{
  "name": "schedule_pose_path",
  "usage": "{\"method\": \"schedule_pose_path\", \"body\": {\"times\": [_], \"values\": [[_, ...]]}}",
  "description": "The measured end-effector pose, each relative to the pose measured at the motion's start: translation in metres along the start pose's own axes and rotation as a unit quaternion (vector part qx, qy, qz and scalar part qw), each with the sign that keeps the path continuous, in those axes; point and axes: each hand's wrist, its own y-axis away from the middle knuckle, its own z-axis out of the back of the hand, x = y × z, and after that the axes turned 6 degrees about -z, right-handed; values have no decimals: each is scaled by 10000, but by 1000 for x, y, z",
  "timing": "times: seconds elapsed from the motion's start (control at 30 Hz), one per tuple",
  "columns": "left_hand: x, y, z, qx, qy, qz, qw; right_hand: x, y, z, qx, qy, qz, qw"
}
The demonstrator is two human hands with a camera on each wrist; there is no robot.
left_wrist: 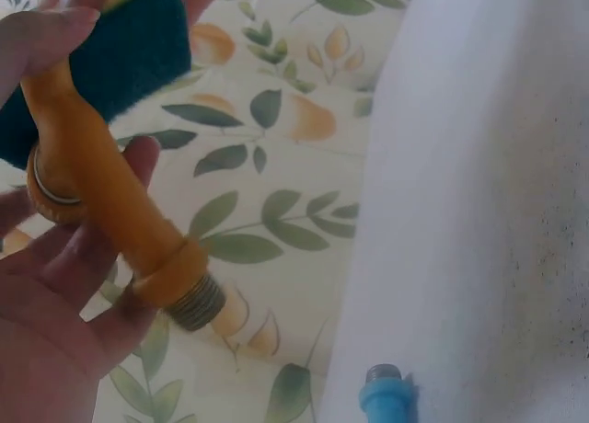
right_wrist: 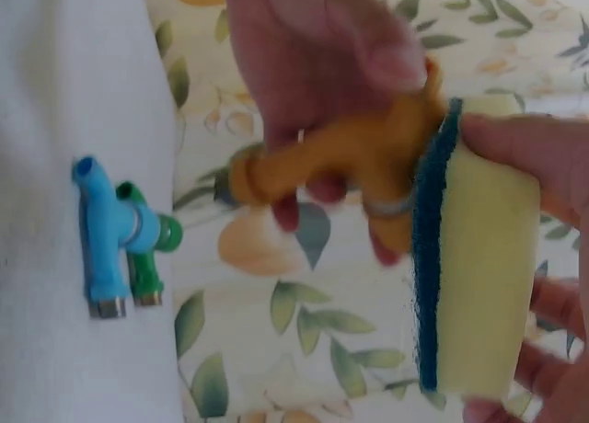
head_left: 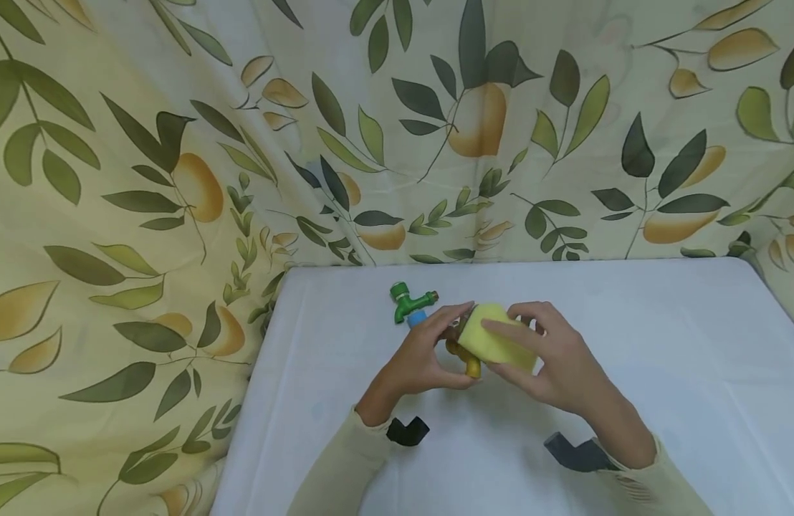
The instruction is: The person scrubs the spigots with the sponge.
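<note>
My left hand (head_left: 423, 357) grips an orange-yellow plastic tap (left_wrist: 115, 184) with a threaded metal end, thumb on one side and fingers on the other. In my right hand (head_left: 558, 355) is a yellow sponge (right_wrist: 488, 248) with a dark green scouring side (right_wrist: 431, 257), pinched between thumb and fingers. That scouring side presses against the tap in the right wrist view. Just beyond the left hand, a green tap (head_left: 406, 302) and a blue tap (right_wrist: 109, 230) lie side by side on the table. In the head view the sponge and left fingers hide part of the orange tap.
A white-covered table (head_left: 661, 344) lies under both hands. Behind it and at the left hangs a curtain (head_left: 178, 287) printed with leaves and fruit. Dark straps (head_left: 408, 432) show at the wrists.
</note>
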Motion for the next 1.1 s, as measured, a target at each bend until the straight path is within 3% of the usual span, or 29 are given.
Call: {"method": "schedule_pose_path", "body": {"times": [0.17,0.27,0.43,0.53,0.7,0.83,1.0,1.1], "values": [[-1,2,1,-92,216,286,9993,4,3,-1,-84,-52,-262,9996],[0,0,1,-80,112,168,9998,6,4,-1,6,-164,-139,9998],[1,0,1,-30,-1,11,10000,4,4,-3,-105,-143,-290,9994],[1,1,0,-31,-3,-31,10000,5,7,-3,36,-301,-106,9995],[2,1,1,-66,23,-40,10000,4,6,-3,-92,-301,21,9995],[2,1,2,-20,145,-136,9998,5,7,-4,167,-643,401,9970],[1,-1,4,-45,194,-163,9997,4,4,-6,-152,-388,458,9981],[2,-2,4,-17,173,-187,9997,4,3,-6,-157,-542,727,9958]]}}
